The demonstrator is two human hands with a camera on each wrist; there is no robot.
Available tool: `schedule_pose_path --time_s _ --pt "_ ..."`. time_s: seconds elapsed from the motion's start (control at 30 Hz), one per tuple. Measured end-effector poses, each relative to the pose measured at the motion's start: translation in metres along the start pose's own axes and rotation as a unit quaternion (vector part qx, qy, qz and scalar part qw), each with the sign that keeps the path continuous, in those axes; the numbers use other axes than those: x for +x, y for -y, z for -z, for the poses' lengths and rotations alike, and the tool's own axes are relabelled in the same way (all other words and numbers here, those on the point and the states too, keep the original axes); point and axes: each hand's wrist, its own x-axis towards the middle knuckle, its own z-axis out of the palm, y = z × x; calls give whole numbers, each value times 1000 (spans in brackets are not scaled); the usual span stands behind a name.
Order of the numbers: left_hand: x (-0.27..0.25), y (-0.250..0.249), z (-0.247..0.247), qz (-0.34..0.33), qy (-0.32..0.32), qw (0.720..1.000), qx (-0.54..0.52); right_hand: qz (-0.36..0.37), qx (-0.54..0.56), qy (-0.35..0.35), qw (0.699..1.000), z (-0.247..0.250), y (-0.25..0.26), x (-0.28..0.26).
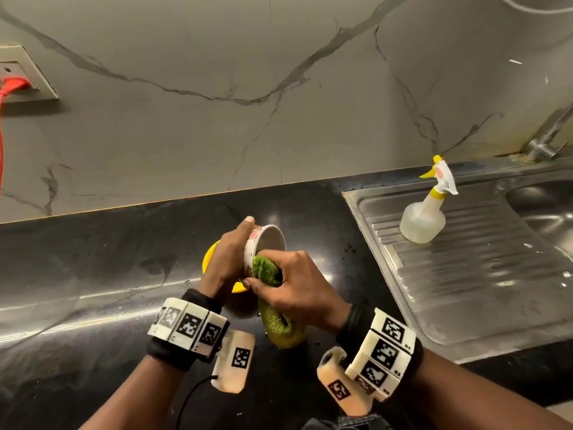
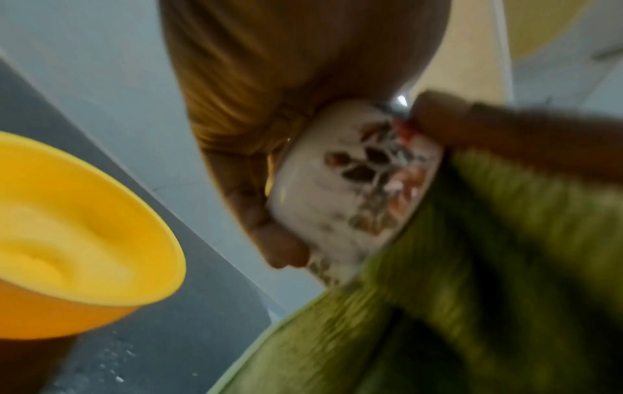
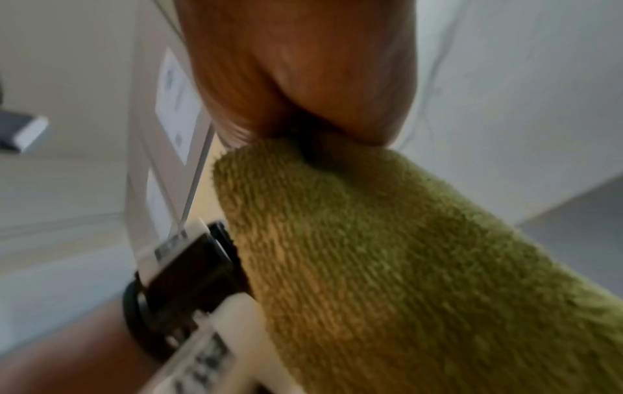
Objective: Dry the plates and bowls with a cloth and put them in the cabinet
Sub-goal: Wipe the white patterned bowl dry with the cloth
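Note:
My left hand (image 1: 231, 256) grips a small white patterned bowl (image 1: 266, 243) tilted on its side above the black counter, its mouth facing right. The left wrist view shows the bowl's (image 2: 354, 186) outer wall with brown and red markings under my left fingers (image 2: 283, 250). My right hand (image 1: 297, 283) holds a green cloth (image 1: 268, 270) bunched against the bowl's rim and inside; the cloth's tail (image 1: 279, 327) hangs down toward the counter. In the right wrist view the cloth (image 3: 387, 253) fills the frame below my palm. A yellow bowl (image 1: 210, 252) (image 2: 77, 234) stands on the counter behind my left hand, mostly hidden.
A steel sink drainboard (image 1: 465, 274) lies to the right, with a white and yellow spray bottle (image 1: 426, 209) on it and a tap (image 1: 545, 141) behind. A wall socket (image 1: 21, 76) with a red plug is at upper left. The marble wall rises behind the black counter (image 1: 93, 274).

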Motion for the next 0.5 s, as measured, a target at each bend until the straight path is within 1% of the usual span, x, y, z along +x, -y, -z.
schedule_pose_path --time_s 0.03,0.1,0.17,0.2,0.23,0.3,0.33,0.37,0.47,0.5 --pt "-1 3 -1 -35 -15 999 14 -29 27 -6 999 0 0 2" --pt "-5 9 -1 -125 -38 990 57 -83 93 -16 992 4 2 5" --pt "-10 16 -2 -225 -29 970 83 -132 179 -17 975 9 4 8" --pt "-12 18 -2 -259 -17 961 91 -149 213 -18 966 11 5 9" --pt "-13 19 -2 -277 -6 958 79 -151 222 -18 963 13 5 10" --pt "-12 18 -2 -265 13 963 49 -115 155 -19 981 16 4 10" --pt "-8 16 0 -243 18 969 50 -87 106 -19 990 17 4 10" --pt "-3 13 2 -211 24 976 56 -58 62 -18 996 18 3 10" --pt "10 4 9 -71 30 996 50 10 -14 4 1000 18 6 9" --pt "13 3 10 -48 28 998 41 18 -23 12 1000 16 8 9"
